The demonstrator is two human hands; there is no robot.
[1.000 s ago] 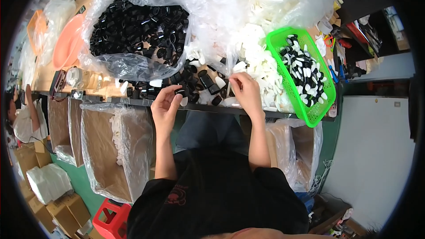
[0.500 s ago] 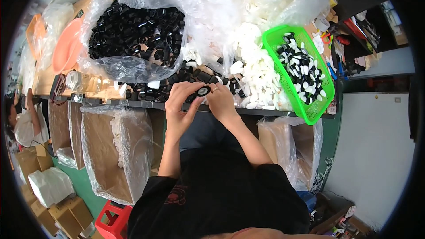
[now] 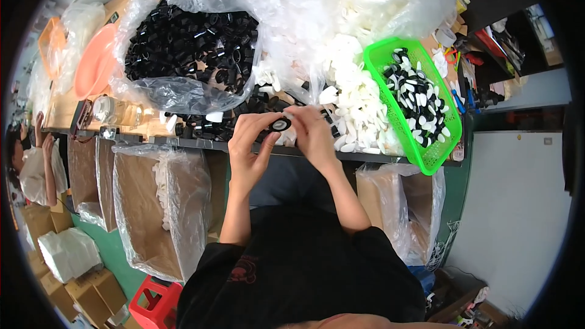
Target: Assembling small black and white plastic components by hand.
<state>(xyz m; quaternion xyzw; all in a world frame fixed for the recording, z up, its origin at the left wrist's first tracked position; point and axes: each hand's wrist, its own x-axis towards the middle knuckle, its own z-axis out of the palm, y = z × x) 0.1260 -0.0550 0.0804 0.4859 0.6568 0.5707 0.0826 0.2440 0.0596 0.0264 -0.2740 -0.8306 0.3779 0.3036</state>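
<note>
Over the table's front edge, my left hand point(image 3: 247, 146) pinches a short black ring-shaped plastic part point(image 3: 280, 125) with a pale centre between thumb and fingers. My right hand point(image 3: 315, 137) is just to its right, fingertips close to the part and smeared by motion. Whether those fingers hold anything cannot be made out. Loose black cylindrical parts point(image 3: 204, 127) lie to the left of and beyond my hands. Right of them spreads a heap of white oval pieces point(image 3: 365, 109).
A clear plastic bag point(image 3: 183, 94) of black parts lies open at the back left. At right stands a green basket point(image 3: 431, 161) with black-and-white pieces. A pink basin point(image 3: 91, 64) and a jar point(image 3: 109, 111) sit left. Plastic-lined boxes point(image 3: 146, 201) stand below the edge; another person's arm point(image 3: 49, 170) shows far left.
My right hand has shifted slightly up and right, its fingers now blurred beside the black part. My left hand stays nearly in place, still pinching it. The other person's arm has moved.
</note>
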